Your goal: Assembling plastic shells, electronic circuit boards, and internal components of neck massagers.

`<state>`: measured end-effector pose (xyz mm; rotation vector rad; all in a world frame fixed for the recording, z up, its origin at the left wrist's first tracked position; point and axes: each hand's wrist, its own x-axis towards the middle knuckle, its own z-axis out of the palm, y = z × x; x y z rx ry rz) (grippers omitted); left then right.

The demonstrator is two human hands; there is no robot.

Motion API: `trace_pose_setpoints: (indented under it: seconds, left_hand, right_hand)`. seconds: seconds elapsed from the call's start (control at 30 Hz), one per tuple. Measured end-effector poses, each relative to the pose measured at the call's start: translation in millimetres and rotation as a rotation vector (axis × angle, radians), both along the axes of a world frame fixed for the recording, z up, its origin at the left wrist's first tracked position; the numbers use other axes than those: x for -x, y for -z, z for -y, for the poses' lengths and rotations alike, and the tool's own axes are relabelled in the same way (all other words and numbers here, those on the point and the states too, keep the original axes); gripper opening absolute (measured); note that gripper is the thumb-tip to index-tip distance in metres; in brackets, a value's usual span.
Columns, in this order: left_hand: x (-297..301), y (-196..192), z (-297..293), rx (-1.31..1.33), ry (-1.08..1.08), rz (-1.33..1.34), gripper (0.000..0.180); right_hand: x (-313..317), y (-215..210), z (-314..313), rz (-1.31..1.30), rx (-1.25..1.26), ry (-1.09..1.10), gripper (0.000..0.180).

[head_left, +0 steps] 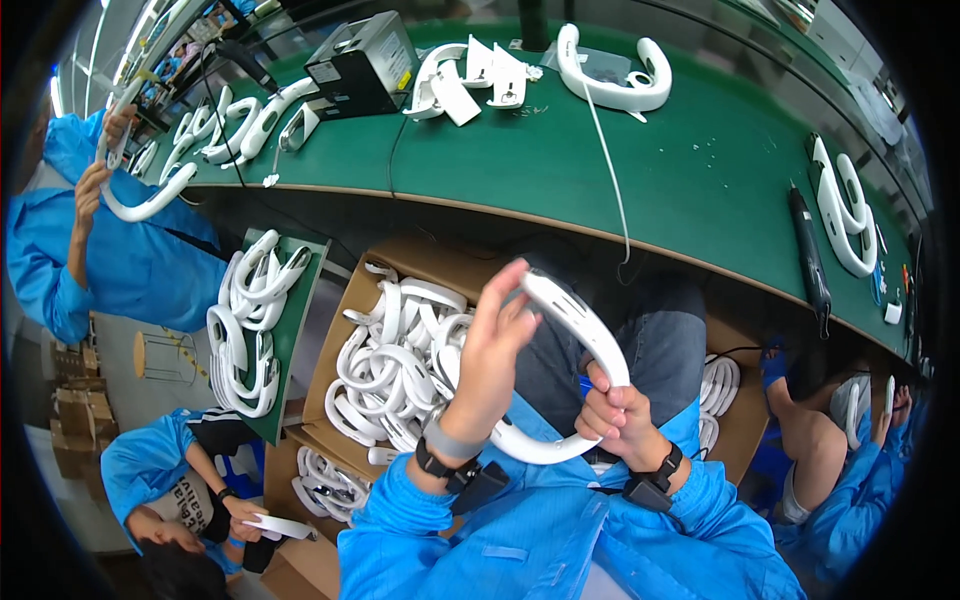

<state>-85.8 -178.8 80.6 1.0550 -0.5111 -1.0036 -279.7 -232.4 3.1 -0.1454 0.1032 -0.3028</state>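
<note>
Left hand (490, 350) covers one end of the white U-shaped shell (580, 340); right hand (618, 412) wraps the other arm, fingertips out of sight. Shell's lower curve dips behind the blue sleeves (560, 530). Cardboard box (345, 300) partly blocked by the forearm. Small blue item by the right thumb, possibly a tool, too small to tell.

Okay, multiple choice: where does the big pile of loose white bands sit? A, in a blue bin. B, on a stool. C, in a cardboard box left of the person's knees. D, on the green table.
C: the bands are heaped in the open cardboard box below the table edge.
</note>
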Motion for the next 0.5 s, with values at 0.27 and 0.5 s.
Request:
trace_pose_setpoints:
  seconds: [0.27, 0.5]
  left_hand:
    - [19, 25, -83, -0.246, 0.304, 1.081, 0.070]
    - [-13, 121, -148, -0.626, -0.020, 0.971, 0.037]
  right_hand:
    - [-64, -5, 1, -0.216, 0.132, 0.121, 0.027]
    - [-107, 32, -11, -0.554, 1.127, -0.190, 0.050]
